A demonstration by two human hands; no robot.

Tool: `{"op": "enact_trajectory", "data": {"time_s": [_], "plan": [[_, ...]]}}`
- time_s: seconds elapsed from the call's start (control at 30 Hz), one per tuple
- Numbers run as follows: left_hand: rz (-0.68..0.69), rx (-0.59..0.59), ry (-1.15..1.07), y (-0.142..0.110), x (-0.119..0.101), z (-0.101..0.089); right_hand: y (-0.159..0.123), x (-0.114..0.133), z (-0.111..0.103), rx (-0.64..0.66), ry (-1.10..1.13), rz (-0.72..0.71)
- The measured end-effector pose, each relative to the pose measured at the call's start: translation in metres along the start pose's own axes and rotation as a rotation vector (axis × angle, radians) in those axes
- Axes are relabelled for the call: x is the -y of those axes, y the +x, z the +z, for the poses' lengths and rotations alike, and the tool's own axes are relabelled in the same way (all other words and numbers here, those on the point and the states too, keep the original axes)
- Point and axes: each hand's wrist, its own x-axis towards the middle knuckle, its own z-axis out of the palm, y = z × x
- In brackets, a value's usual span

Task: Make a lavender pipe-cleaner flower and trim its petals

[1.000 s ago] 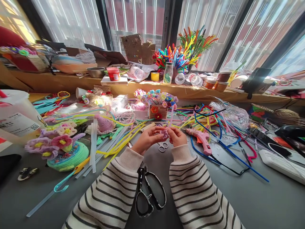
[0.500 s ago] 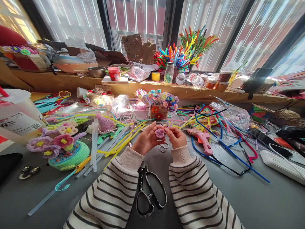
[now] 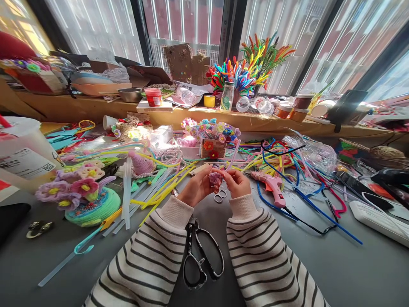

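My left hand is closed round a small purple pipe-cleaner flower, its fingers curled behind the petals. From the right, my right hand pinches at the flower's edge with thumb and forefinger. A lilac pipe cleaner sticks up above the right hand; whether it joins the flower I cannot tell. Small white-handled scissors lie just under the hands. Nearer to me, large black-handled scissors rest between my forearms, their blades partly hidden by the left sleeve.
A pink glue gun lies right of my hands, among loose blue pipe cleaners. Clear glue sticks are on the left, beside a green pot of fuzzy flowers. Behind stands a flower basket.
The purple flower has turned in my fingers, so its face shows less now. My left fingers have curled in more; both hands stay in about the same place.
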Motion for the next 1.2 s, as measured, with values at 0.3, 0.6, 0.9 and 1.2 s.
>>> {"op": "enact_trajectory", "data": {"time_s": [0.3, 0.6, 0.9, 1.2], "plan": [[0.007, -0.016, 0.088, -0.0005, 0.0012, 0.001, 0.0005, 0.0023, 0.0011, 0.072, 0.054, 0.1], [0.034, -0.008, 0.139, 0.0001, 0.0025, 0.0014, -0.0023, 0.005, 0.0028, 0.043, -0.013, 0.043], [-0.019, -0.02, 0.078, 0.0007, 0.0013, 0.002, -0.0027, 0.0052, 0.0034, 0.078, -0.021, 0.041], [0.026, -0.011, 0.137, -0.0007, 0.0, 0.0071, -0.0005, 0.005, 0.0028, 0.087, 0.094, 0.072]]}}
